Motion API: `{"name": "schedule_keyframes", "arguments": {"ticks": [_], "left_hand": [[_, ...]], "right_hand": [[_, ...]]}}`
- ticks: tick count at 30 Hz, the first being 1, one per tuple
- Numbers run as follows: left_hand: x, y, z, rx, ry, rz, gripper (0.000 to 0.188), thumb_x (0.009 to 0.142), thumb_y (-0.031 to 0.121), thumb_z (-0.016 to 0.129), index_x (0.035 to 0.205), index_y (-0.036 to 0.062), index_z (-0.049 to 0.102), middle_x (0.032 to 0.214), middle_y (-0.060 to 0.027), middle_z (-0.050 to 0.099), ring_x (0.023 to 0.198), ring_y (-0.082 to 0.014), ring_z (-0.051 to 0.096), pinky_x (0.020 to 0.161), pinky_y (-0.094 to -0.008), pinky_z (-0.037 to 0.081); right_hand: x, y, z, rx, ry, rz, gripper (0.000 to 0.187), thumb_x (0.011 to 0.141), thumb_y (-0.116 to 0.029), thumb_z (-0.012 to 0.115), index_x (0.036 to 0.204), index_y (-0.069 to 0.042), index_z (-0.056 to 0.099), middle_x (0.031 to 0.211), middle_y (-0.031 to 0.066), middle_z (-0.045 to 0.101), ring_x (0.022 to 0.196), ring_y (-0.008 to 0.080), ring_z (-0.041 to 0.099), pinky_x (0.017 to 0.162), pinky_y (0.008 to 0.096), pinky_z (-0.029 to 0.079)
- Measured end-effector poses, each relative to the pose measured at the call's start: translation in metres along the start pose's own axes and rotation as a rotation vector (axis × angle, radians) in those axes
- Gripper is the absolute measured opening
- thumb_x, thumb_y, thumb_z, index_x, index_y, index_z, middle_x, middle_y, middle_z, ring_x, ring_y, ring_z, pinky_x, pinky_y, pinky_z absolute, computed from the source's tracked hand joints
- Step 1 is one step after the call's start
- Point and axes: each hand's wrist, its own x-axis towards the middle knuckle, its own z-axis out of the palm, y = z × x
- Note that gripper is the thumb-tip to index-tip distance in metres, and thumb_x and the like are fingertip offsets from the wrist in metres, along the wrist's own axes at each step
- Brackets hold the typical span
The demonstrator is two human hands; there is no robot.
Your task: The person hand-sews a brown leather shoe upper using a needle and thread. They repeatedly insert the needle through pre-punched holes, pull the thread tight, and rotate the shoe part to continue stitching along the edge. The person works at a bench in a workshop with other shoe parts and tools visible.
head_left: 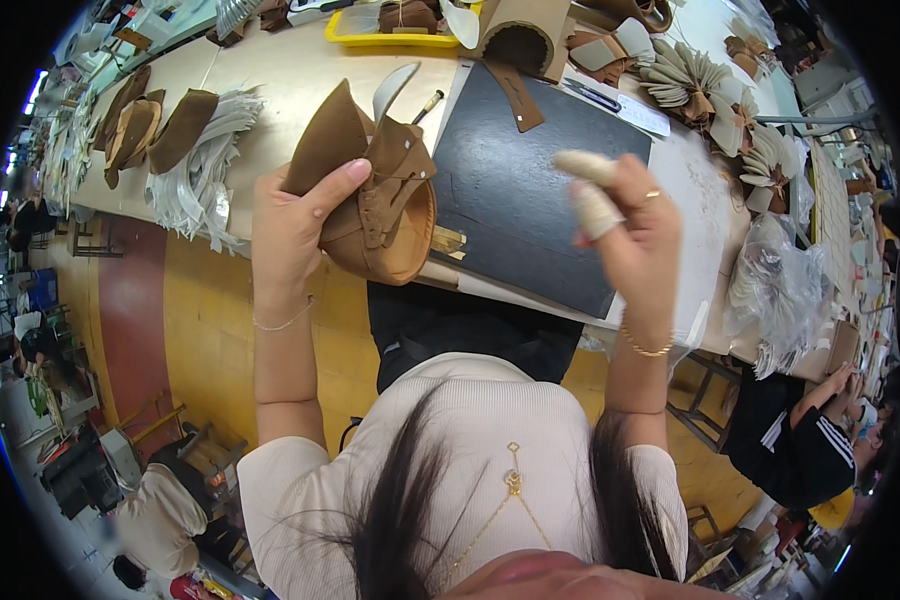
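My left hand (305, 215) grips a brown leather shoe upper (395, 205), thumb pressed on its outer face. The upper has a tan lining, a row of holes, small white marks and a pale flap standing up at its top. My right hand (630, 220) hangs in the air above the right part of a black mat (520, 170), apart from the upper. Pale covers wrap its thumb and forefinger, which are spread with nothing visible between them; the hand is slightly blurred. A brown leather strip (515, 97) lies on the mat's far edge.
Brown leather pieces (183, 130) and a bundle of white strips (205, 165) lie at the left. A yellow tray (400, 40) and a brown cardboard tube (523, 38) stand at the back. Dark-handled snips (590, 93) lie beyond the mat. Fanned pale pieces (682, 78) and a plastic bag (778, 280) lie right.
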Motion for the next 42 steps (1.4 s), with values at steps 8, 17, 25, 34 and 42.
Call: {"name": "schedule_keyframes", "arguments": {"ticks": [8,17,25,34,42], "left_hand": [[-0.008,-0.002,0.016,-0.291,-0.003,-0.022,0.024,0.083,0.002,0.068,0.104,-0.007,0.063,0.096,-0.0117,0.068,0.083,-0.0164,0.067,0.075,-0.0298,0.056],[-0.012,-0.007,0.029,-0.35,-0.054,-0.065,0.023,0.082,0.0,0.069,0.103,-0.0069,0.064,0.096,-0.0112,0.068,0.083,-0.0161,0.066,0.074,-0.03,0.057],[-0.015,-0.007,0.033,-0.176,-0.076,-0.015,0.021,0.085,0.007,0.068,0.101,-0.0068,0.065,0.093,-0.0087,0.068,0.081,-0.0115,0.064,0.073,-0.0251,0.053],[-0.015,-0.003,0.044,-0.308,-0.144,-0.142,0.027,0.086,0.013,0.068,0.103,-0.0067,0.063,0.094,-0.0078,0.067,0.083,-0.0096,0.063,0.074,-0.0244,0.053],[-0.017,0.003,0.048,-0.339,-0.205,-0.202,0.026,0.085,0.015,0.069,0.101,-0.0054,0.064,0.092,-0.0061,0.067,0.079,-0.0078,0.062,0.071,-0.0233,0.053]], "right_hand": [[-0.008,0.011,0.058,-0.042,-0.145,-0.153,0.031,0.078,-0.002,0.068,0.109,-0.005,0.069,0.068,0.0079,0.049,0.054,0.0166,0.049,0.051,0.0288,0.042],[-0.009,-0.003,0.054,-0.1,-0.149,-0.174,0.032,0.076,-0.002,0.067,0.109,-0.004,0.069,0.068,0.0092,0.05,0.052,0.02,0.048,0.051,0.0291,0.043],[-0.014,0.004,0.056,-0.196,-0.085,-0.231,0.029,0.077,0.0,0.066,0.105,-0.005,0.068,0.069,0.0087,0.052,0.053,0.0215,0.051,0.049,0.0291,0.042],[-0.021,0.03,0.07,-0.119,0.126,-0.408,0.027,0.075,0.001,0.072,0.101,-0.002,0.068,0.068,0.006,0.053,0.05,0.014,0.047,0.046,0.0262,0.037],[-0.023,0.042,0.064,-0.15,0.161,-0.505,0.026,0.075,0.0,0.073,0.1,-0.002,0.068,0.066,0.004,0.049,0.051,0.0121,0.045,0.046,0.0244,0.034]]}}
